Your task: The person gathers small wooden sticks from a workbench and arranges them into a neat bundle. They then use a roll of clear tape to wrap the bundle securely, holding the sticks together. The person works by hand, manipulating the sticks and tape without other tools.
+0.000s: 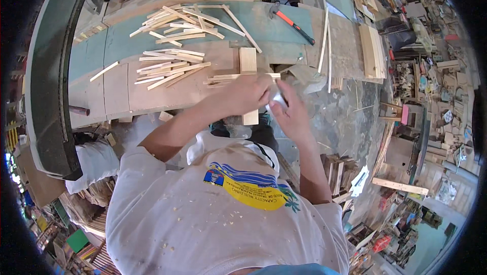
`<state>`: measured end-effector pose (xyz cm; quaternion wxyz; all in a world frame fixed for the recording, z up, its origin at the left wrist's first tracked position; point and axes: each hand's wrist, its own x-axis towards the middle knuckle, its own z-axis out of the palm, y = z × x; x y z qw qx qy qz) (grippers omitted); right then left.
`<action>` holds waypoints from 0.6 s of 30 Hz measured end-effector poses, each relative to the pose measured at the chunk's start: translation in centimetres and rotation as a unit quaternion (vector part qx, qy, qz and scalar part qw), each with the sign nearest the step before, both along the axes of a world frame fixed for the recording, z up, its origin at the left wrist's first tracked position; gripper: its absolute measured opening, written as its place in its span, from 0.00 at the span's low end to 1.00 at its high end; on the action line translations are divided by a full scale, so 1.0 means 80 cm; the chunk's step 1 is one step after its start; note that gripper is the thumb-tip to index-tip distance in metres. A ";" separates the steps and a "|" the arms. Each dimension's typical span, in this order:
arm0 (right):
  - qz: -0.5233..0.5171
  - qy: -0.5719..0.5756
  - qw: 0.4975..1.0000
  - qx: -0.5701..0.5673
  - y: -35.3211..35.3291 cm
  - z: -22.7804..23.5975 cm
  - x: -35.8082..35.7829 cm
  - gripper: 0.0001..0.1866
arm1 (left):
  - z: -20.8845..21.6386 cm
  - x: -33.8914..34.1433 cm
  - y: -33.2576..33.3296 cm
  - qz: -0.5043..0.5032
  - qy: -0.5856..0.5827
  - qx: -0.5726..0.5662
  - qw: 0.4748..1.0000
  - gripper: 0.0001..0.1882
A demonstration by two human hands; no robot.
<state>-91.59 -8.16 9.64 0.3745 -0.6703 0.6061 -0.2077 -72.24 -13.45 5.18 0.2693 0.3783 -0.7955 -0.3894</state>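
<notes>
Our bench (116, 92) carries loose sticks (172, 69) to the left and a pale block (248, 61) just beyond our hands. Our left hand (251, 92) is curled, though we cannot tell round what; our right hand (291, 110) pinches a white piece (277, 100) close beside it. We seem to be working that piece by hand, which calls for a steady hold.

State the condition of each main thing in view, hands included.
Left hand: curled, blurred, grip unclear
Right hand: bent beside a pale, blurred object, grip unclear
Hammer: lying on the bench, not in hand
Upper stick pile: loose, crisscrossed
Lower stick pile: loose, more nearly parallel
Lone stick: lying apart, left of both piles
Shirt: dotted with pale flecks
</notes>
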 end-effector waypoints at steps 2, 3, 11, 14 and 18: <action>0.001 -0.016 0.998 0.064 0.021 -0.021 -0.009 0.29 | -0.026 -0.007 0.023 -0.032 -0.052 0.018 0.998 0.07; 0.009 -0.023 0.998 0.055 0.034 -0.040 -0.015 0.28 | -0.036 -0.009 0.032 -0.044 -0.031 0.040 0.998 0.08; -0.026 -0.025 0.971 0.234 0.116 -0.122 -0.098 0.23 | -0.007 0.027 -0.017 0.066 0.003 0.082 0.994 0.07; -0.112 -0.195 0.949 0.221 0.130 -0.150 -0.108 0.22 | -0.011 0.017 -0.019 0.053 -0.003 0.148 0.988 0.10; -0.122 -0.284 0.932 0.188 0.110 -0.130 -0.096 0.27 | -0.031 0.002 0.003 0.045 -0.007 0.197 0.979 0.18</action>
